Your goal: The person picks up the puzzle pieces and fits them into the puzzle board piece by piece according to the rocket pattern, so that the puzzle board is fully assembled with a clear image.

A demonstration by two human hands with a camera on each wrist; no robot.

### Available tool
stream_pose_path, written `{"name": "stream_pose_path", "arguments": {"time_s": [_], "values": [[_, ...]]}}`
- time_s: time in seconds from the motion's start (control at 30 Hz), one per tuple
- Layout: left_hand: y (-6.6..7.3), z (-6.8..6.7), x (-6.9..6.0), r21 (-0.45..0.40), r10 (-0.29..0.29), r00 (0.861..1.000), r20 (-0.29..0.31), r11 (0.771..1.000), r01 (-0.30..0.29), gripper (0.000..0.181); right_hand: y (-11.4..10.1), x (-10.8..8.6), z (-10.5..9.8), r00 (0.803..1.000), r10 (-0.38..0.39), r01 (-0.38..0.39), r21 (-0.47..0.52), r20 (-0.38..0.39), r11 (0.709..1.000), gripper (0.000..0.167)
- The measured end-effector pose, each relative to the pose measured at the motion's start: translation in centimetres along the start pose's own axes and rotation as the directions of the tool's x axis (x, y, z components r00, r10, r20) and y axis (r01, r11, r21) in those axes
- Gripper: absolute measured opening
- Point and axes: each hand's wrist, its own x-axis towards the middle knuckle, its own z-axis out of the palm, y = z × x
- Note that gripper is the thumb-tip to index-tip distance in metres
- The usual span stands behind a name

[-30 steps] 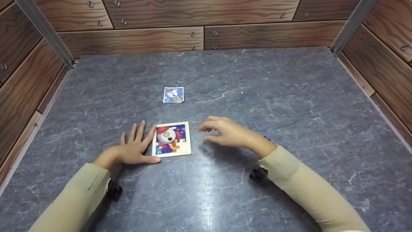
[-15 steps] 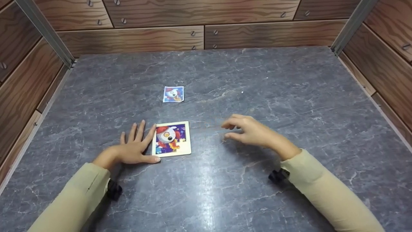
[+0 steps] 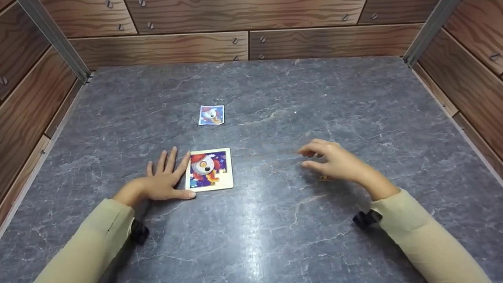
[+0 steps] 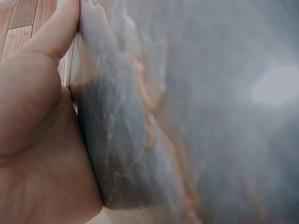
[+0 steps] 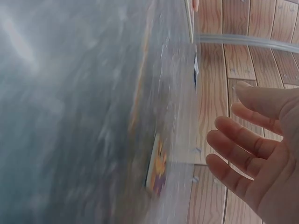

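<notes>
A jigsaw board with a cream border lies on the table, showing a cartoon figure in red and white on purple. Its lower right part shows bare cream backing. My left hand lies flat with spread fingers beside it, index finger and thumb along the left edge. Over to the right, my right hand hovers with loosely bent fingers and holds nothing. Partly hidden beneath it is a loose jigsaw piece; the right wrist view shows this orange and purple piece lying on the table, apart from the fingers.
A small picture card with a similar figure lies behind the board. The grey marbled table is bounded by wood-patterned walls at the back and sides. Tiny white specks dot the tabletop.
My right hand has moved rightward, away from the board, and now hovers over the loose jigsaw piece. The left hand and the board have stayed in place.
</notes>
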Motion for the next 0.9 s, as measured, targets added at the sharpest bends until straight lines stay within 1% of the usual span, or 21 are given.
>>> {"name": "stream_pose_path", "arguments": {"time_s": [0.2,0.4,0.63,0.73,0.9], "values": [[0.1,0.0,0.0,0.000,0.001,1.000,0.006,1.000,-0.001,0.111,1.2,-1.6,-0.7,0.999,0.038,-0.038,-0.002,-0.010,0.999,0.033],[-0.1,0.0,0.0,-0.001,-0.002,1.000,0.006,1.000,0.002,0.111,2.2,-2.8,-1.0,0.998,0.048,-0.049,-0.019,-0.037,0.999,0.029],[-0.2,0.1,0.0,0.006,-0.009,1.000,0.004,1.000,0.009,0.111,3.1,-3.8,-1.1,0.996,0.077,-0.078,-0.020,-0.043,0.997,0.028],[-0.1,0.1,0.0,0.009,-0.009,1.000,0.004,1.000,0.009,0.111,3.4,-4.1,-1.1,0.996,0.077,-0.078,-0.024,-0.040,0.997,0.028],[-0.1,0.0,0.0,0.008,-0.006,1.000,0.010,1.000,0.006,0.111,3.7,-4.5,-1.0,0.996,0.077,-0.080,-0.077,-0.044,0.994,0.029]]}}
